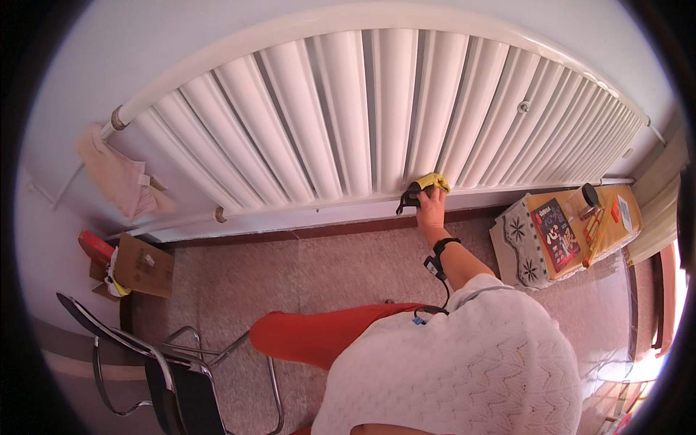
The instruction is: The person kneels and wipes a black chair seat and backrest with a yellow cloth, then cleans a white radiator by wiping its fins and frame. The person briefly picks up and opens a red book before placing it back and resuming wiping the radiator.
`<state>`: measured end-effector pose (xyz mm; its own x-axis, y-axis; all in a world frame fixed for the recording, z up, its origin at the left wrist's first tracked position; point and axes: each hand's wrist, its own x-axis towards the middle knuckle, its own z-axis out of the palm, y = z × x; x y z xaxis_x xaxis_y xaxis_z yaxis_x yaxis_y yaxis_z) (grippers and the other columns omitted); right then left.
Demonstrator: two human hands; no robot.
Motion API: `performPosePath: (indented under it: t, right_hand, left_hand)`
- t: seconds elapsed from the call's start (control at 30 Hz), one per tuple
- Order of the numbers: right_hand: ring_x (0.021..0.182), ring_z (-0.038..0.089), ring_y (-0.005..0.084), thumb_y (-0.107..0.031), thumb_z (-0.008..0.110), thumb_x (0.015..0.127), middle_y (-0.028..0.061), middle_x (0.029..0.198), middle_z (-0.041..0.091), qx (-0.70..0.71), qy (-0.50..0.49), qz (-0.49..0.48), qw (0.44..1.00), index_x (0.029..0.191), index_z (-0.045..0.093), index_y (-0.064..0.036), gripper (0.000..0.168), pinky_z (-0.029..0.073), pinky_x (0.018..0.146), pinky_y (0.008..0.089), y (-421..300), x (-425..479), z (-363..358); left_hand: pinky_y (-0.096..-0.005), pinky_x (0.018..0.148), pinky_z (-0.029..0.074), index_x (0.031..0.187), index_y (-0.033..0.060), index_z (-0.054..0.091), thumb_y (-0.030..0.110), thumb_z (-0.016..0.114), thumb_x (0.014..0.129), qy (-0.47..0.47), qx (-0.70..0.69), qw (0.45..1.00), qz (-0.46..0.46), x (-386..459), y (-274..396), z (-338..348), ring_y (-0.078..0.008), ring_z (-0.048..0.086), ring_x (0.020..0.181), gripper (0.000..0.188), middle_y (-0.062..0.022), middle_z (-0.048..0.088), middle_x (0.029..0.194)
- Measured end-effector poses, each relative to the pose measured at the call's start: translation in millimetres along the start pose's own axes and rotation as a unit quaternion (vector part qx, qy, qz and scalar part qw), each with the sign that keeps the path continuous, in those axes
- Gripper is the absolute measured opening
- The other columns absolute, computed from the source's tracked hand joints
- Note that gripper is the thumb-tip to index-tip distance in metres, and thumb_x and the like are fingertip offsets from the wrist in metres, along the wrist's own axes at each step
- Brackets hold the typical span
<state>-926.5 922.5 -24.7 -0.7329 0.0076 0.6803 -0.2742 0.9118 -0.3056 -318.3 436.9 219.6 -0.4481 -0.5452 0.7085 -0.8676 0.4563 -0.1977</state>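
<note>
My right hand (pixel 431 200) reaches out at the middle of the view and is closed on a bunched yellow-and-black cloth item (pixel 427 186), perhaps a glove. The item touches the lower end of the fins of a white radiator (pixel 342 119), near its bottom rail. Part of the item is hidden under my fingers, and a black piece hangs to its left. A black band with a small cabled device is on my right wrist. My left hand is out of view; only a strip of bare arm shows at the bottom edge.
A small covered table (pixel 516 239) at right holds a magazine (pixel 555 234), a lidded jar (pixel 587 198) and several small items. At left are a pink cloth (pixel 117 176) on the pipe, an open cardboard box (pixel 144 266) and a black chair with metal legs (pixel 187 391).
</note>
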Motion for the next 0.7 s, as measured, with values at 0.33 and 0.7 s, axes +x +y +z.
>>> performPosePath:
  t: [0.33,0.7]
  right_hand:
    - [0.093,0.056,0.0175,-0.002,0.061,0.085,0.008,0.099,0.061,0.451,0.278,0.249,0.811,0.108,0.057,0.002,0.023,0.045,0.086,0.031,-41,150,-144]
    - [0.109,0.044,0.0442,-0.012,0.069,0.073,0.0201,0.115,0.05,-0.085,0.365,-0.113,0.92,0.119,0.064,-0.02,0.047,0.036,0.1,0.0531,-17,246,-172]
  left_hand:
    - [-0.0419,0.048,0.046,0.071,0.0046,0.061,0.052,0.078,0.077,0.019,-0.032,0.999,0.023,8,12,-12,-0.0342,0.055,0.05,0.051,-0.0159,0.059,0.063]
    - [-0.039,0.045,0.041,0.069,0.0025,0.056,0.047,0.082,0.075,0.02,-0.084,0.996,0.03,2,-9,13,-0.0252,0.05,0.047,0.052,-0.0124,0.053,0.058]
